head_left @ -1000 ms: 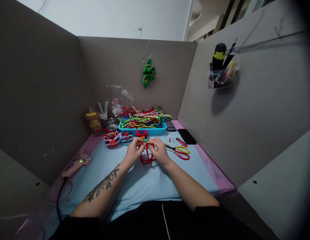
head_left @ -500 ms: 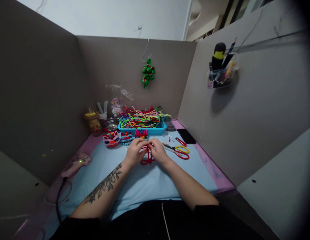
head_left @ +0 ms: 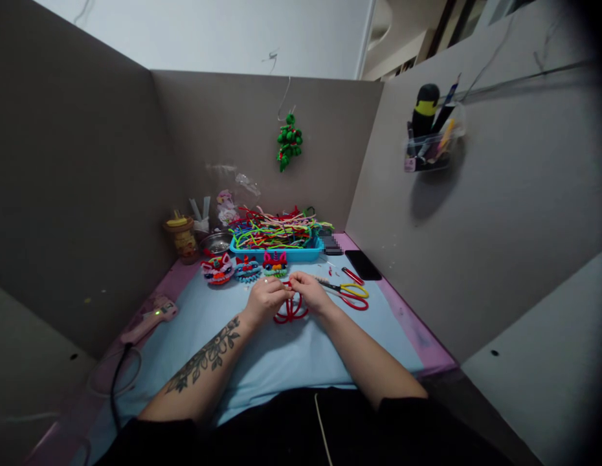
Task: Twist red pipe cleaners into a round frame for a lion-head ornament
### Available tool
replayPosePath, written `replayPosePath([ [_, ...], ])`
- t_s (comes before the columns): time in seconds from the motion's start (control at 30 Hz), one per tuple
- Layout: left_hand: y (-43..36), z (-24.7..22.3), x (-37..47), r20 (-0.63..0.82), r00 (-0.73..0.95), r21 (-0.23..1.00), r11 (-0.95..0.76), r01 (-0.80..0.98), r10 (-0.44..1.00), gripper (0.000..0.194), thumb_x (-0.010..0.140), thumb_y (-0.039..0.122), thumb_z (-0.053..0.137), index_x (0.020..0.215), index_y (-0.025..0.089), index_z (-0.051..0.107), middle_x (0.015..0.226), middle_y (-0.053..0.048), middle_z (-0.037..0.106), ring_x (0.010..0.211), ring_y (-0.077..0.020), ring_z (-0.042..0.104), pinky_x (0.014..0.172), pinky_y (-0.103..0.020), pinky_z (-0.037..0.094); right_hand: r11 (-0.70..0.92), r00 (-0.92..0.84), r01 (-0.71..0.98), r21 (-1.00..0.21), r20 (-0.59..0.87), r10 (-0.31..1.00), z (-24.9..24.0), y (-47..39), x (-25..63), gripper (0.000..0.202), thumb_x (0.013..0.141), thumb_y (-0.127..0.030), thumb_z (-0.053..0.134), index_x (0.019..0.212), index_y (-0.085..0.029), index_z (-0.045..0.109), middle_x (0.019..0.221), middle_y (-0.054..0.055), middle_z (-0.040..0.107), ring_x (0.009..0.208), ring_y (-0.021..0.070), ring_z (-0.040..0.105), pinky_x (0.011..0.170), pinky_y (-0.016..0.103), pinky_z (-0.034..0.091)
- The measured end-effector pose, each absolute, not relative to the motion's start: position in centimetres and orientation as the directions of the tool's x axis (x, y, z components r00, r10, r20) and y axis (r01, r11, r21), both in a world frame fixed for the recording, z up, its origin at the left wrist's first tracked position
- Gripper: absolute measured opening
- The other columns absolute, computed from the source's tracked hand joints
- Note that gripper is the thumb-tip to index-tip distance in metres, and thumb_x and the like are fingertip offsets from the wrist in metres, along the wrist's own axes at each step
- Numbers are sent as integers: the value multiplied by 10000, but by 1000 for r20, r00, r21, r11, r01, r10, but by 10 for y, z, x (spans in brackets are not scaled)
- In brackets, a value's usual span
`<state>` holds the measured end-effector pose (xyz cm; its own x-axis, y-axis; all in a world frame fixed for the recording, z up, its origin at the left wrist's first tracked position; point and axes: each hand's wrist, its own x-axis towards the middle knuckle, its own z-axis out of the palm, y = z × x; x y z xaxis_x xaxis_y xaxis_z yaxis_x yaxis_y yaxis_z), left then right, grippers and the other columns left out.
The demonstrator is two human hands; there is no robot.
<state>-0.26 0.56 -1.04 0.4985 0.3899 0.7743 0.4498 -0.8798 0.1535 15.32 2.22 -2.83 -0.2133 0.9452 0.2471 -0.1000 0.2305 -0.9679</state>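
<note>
Between my hands is a looped frame of red pipe cleaners (head_left: 290,313), its loops hanging down toward the cloth. My left hand (head_left: 267,300) is closed on its upper part, and my right hand (head_left: 308,292) pinches it from the other side, fingertips nearly meeting. The fingers hide the spot they grip. Just beyond stand three finished fuzzy animal heads: a pink and red one (head_left: 217,270), a blue one (head_left: 247,269) and a red one (head_left: 274,264). Scissors (head_left: 347,292) with yellow and red handles lie right of my right hand.
A blue tray (head_left: 281,255) heaped with colourful pipe cleaners stands at the back. A phone (head_left: 362,265) and a red cutter (head_left: 352,276) lie at right. At left are a pink glue gun (head_left: 150,321) with a cord and a brown cup (head_left: 180,239). Partition walls enclose three sides.
Both hands have come slightly nearer to me and lower, so the red head behind shows more. My left hand has turned over more, knuckles up, and the red loops are more visible.
</note>
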Motion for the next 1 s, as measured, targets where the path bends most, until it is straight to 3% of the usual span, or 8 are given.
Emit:
replayPosePath([
  [0.1,5,-8,-2,803,462,233,-912,337,375,155,842,259,541,818,233,692,738,-44,677,734,-146,600,713,-301,449,152,-184,-246,-957,200,962,-23,20,154,187,653,-308,652,629,-174,524,575,-49,486,550,93,410,545,219,325],
  [0.2,8,-3,-7,761,290,543,-815,205,580,314,814,319,586,1115,236,611,1108,-92,645,1033,-198,573,895,-356,416,78,-114,-384,-920,131,985,-20,22,159,181,593,-240,682,590,-172,514,529,-63,472,498,72,381,499,206,293],
  [0.3,15,-1,-13,506,147,861,-509,-25,850,501,837,451,512,1273,204,486,1276,-133,542,1173,-236,497,955,-373,379,-19,-70,-516,-856,20,997,-19,28,167,173,566,-190,687,586,-174,516,500,-65,481,455,63,388,465,198,300],
  [0.37,21,-3,-15,303,166,951,-289,-108,938,526,828,501,499,1232,164,522,1241,-154,567,1158,-249,508,945,-371,379,-45,-44,-568,-822,-24,999,-20,32,171,161,560,-177,694,593,-170,536,505,-58,507,459,64,425,472,194,338],
  [0.53,27,-12,-12,98,302,986,-51,-159,948,493,743,494,622,1089,143,625,1077,-138,652,997,-231,582,866,-335,410,-77,-71,-587,-806,-44,997,-27,35,168,178,539,-203,727,599,-161,565,512,-48,544,462,63,455,468,190,361],
  [0.73,21,-13,-9,-60,339,962,145,-232,939,319,680,327,725,926,134,665,690,-22,633,605,-101,564,628,-232,432,-47,-42,-397,-917,-33,999,-32,33,158,250,578,-350,715,690,-160,597,577,-20,584,538,108,509,551,241,409],
  [0.9,27,-8,-10,-199,212,858,274,-435,957,101,725,152,663,820,119,651,671,-14,636,538,-75,554,545,-194,429,339,316,9,-941,324,892,-27,28,164,325,731,-401,588,967,-177,594,959,57,620,894,184,552,802,322,432],
  [1.0,34,-7,-13,-285,122,757,301,-580,951,60,768,88,590,793,120,634,655,-8,638,508,-69,547,551,-202,460,424,325,219,-879,476,817,-27,26,169,297,805,-412,503,981,-192,599,1037,83,588,996,207,522,861,358,415],
])
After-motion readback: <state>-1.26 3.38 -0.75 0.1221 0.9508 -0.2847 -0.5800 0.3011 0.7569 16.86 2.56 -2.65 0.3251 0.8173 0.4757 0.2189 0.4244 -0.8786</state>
